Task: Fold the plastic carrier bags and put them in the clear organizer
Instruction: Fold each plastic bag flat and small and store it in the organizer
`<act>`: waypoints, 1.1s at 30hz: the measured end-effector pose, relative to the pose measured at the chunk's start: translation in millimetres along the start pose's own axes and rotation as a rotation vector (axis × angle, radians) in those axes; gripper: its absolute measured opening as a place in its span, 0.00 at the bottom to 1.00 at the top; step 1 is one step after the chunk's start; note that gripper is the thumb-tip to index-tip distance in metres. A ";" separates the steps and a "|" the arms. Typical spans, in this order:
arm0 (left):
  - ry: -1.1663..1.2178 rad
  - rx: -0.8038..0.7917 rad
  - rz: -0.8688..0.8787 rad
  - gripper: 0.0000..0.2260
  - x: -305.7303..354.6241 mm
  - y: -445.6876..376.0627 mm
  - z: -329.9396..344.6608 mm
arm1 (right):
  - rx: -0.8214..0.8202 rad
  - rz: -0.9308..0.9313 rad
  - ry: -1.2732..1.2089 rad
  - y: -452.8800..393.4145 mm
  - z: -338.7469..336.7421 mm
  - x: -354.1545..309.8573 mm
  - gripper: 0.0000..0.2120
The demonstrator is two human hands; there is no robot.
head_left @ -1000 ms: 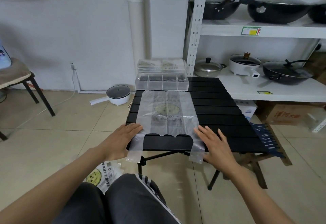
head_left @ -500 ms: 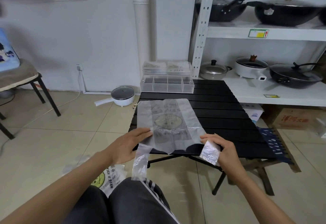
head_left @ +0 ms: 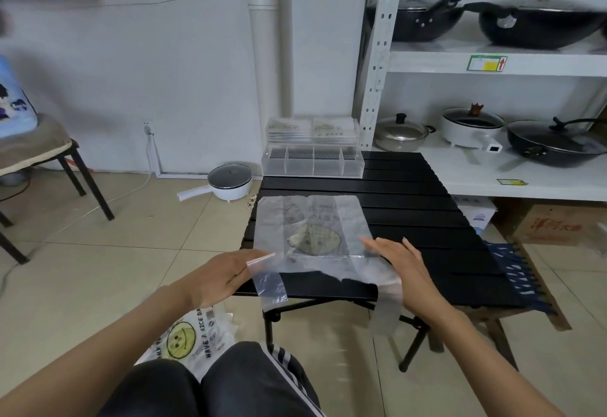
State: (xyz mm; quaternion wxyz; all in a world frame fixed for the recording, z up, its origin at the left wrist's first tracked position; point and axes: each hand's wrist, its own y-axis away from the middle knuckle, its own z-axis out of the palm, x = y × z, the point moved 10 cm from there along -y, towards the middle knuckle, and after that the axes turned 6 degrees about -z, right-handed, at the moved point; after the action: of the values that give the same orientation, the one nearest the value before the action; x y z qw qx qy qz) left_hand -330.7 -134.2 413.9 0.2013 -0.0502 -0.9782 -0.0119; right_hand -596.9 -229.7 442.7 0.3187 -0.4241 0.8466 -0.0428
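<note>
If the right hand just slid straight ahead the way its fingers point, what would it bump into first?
The right hand points forward-left across the plastic bag, so it would probably ride over the bag first. Farther along, possibly the clear organizer; depth is uncertain.

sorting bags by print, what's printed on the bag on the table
The clear bag carries a yellowish-green round face print with faint grey lettering, seen in the head view.

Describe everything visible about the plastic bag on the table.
The plastic bag is thin, translucent and crinkled, with a faint round print. It lies flat on the black slatted table, its two handles hanging over the near edge. The left hand and right hand touch its near corners.
</note>
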 end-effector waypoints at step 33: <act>0.149 0.358 -0.188 0.11 -17.4 -21.2 -18.4 | 0.181 0.485 -0.362 -15.7 9.5 63.7 0.10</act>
State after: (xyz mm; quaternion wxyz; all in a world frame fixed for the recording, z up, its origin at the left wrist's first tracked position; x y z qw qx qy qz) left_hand -309.8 -157.7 423.8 0.2768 0.0788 -0.9475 0.1397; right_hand -608.5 -285.3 408.5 0.5016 -0.1807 0.8453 0.0355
